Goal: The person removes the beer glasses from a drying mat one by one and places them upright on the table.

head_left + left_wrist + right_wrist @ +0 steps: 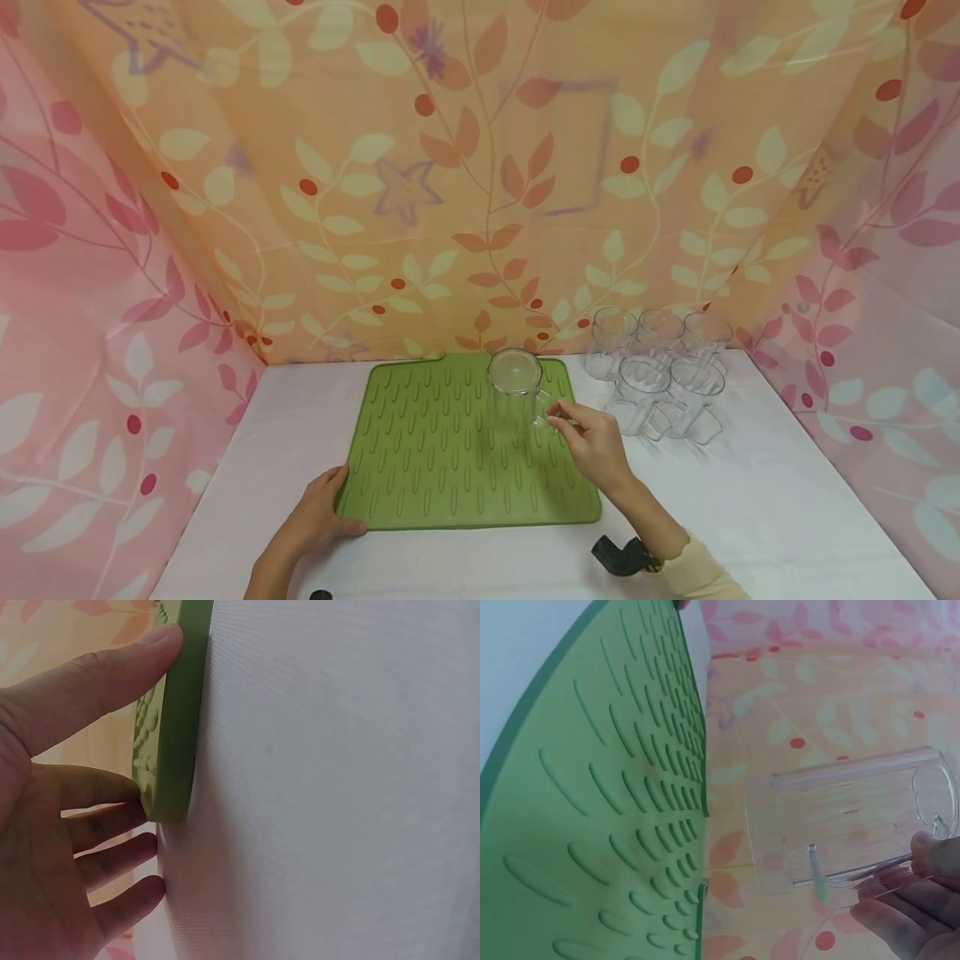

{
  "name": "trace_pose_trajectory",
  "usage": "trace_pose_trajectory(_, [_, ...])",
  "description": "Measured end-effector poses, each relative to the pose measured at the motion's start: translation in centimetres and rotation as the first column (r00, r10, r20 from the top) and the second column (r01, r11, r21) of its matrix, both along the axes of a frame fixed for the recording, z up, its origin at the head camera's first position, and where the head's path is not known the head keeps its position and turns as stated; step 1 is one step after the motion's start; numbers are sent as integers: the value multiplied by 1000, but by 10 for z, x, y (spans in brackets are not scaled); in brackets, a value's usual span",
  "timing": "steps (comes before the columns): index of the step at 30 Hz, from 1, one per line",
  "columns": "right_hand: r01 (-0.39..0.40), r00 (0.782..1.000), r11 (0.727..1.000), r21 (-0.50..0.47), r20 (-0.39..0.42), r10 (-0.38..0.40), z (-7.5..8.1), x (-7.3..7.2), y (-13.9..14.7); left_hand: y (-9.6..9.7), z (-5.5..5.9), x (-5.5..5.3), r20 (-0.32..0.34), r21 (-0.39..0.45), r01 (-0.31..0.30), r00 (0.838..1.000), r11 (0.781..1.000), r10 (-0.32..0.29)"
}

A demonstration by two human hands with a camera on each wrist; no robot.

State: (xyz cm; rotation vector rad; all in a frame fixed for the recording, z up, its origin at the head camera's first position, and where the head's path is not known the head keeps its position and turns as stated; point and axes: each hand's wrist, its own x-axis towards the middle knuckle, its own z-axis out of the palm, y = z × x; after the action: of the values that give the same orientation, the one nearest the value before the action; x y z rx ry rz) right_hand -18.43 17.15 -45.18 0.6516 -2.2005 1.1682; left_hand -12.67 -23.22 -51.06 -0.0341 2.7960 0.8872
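Observation:
My right hand (596, 446) holds a clear mug (515, 408) by its handle, fingertips and thumb pinching it. The mug's flat base faces up and its mouth faces down, above the right part of a green drying mat (450, 492). In the right wrist view, a gap shows between the mug (840, 825) and the ridged mat (630, 825). My left hand (318, 508) rests at the mat's near left corner, its thumb on the front edge and its loosely extended fingers along the left side.
Several clear mugs (641, 375) stand mouth up in two rows at the back right of the white table (787, 517), their handles pointing various ways. A patterned cloth wall (487, 275) rises behind the mat. A black device (622, 557) sits at my right wrist.

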Motion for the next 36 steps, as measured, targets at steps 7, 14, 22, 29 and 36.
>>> trace_pose_trajectory(7, [4,991,996,87,-132,8,2,-3,3,1,1,0,4,3,-9,1000,1000,9])
trace_pose_trajectory(14, [28,954,980,196,-296,32,4,-5,4,2,2,1,4,-7,-17,1000,1000,17])
trace_pose_trajectory(22, [47,918,960,275,-391,67,9,-5,4,2,1,2,-1,-30,-20,1000,999,20])
trace_pose_trajectory(29, [40,902,949,312,-419,100,12,-4,3,0,2,4,-7,-38,-8,1000,999,8])
trace_pose_trajectory(36, [60,882,935,349,-458,114,9,-5,3,1,4,4,-15,-47,-2,1000,999,1])
